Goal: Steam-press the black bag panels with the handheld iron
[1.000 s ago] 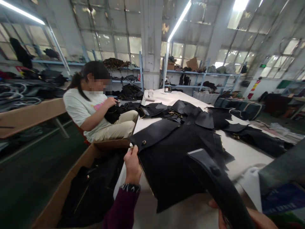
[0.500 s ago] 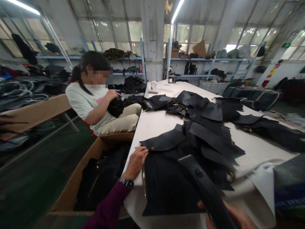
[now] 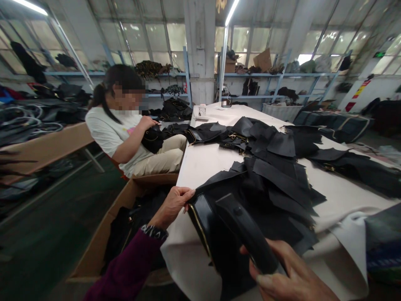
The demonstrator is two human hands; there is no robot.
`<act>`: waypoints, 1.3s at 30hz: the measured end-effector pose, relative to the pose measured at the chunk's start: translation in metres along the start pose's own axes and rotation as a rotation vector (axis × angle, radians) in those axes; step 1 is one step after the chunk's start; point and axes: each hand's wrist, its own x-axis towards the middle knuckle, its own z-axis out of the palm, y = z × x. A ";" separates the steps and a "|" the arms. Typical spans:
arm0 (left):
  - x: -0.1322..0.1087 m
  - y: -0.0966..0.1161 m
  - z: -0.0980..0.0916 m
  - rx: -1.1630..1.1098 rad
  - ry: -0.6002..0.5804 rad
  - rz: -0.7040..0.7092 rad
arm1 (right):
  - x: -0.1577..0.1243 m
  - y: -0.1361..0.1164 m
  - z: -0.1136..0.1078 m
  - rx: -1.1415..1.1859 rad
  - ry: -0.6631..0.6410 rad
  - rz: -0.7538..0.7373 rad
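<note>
My left hand (image 3: 171, 205) pinches the upper left corner of a black fabric piece (image 3: 227, 251), which has a gold zipper along its left edge. The piece lies partly on the white-covered table (image 3: 189, 259) and sags over its near side. My right hand (image 3: 290, 271) is wrapped round the handle of a black clipper-like hand tool (image 3: 242, 228). The tool's flat, wide head points up and left, over the fabric; whether it touches cannot be seen. Beyond it lies a heap of black fabric pieces (image 3: 278, 184), some with gold zippers.
A cardboard box (image 3: 90, 255) holding black pieces stands left of the table. Past it sits a co-worker (image 3: 115, 133), hands on black material. More black pieces (image 3: 266, 138) lie across the table. Blue shelves (image 3: 250, 76) line the back wall, and a bench (image 3: 53, 144) stands far left.
My left hand has shifted slightly left, pulling the fabric corner so its zippered edge now slants and shows. The tool has moved up and left, bringing more of my right hand into view.
</note>
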 end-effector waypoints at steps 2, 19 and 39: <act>-0.004 -0.001 0.002 -0.075 0.007 -0.010 | 0.007 -0.005 0.006 0.088 -0.089 0.025; -0.029 -0.014 0.025 -0.562 -0.008 -0.149 | 0.040 -0.015 0.020 0.238 -0.243 -0.096; -0.045 -0.006 0.036 0.675 -0.009 0.006 | 0.013 0.012 -0.035 0.245 -0.063 -0.112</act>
